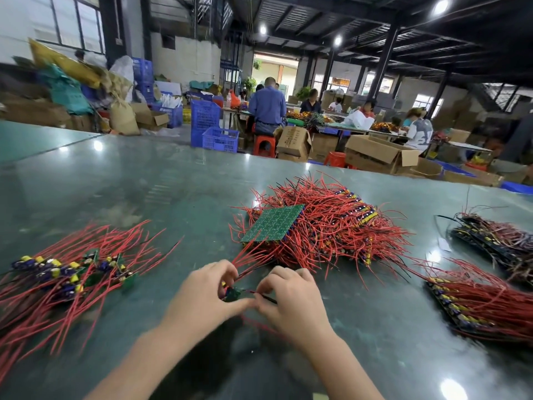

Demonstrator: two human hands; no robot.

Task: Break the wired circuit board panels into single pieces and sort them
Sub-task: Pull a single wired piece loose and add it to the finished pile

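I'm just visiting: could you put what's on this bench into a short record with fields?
Surface: green table
Hands: left hand and right hand both grip one small green board piece with red wires
Centre: big heap of wired panels, a green panel on top
Left: pile of single pieces
Right: two stacks of panels

The worktop has lots of bare room on the far left and in the near middle. On the left lies a pile of small boards with red wires sticking out. A big heap of wired panels blocks the far middle. Two more stacks fill the right side. A bare lane runs between the left pile and the big heap.
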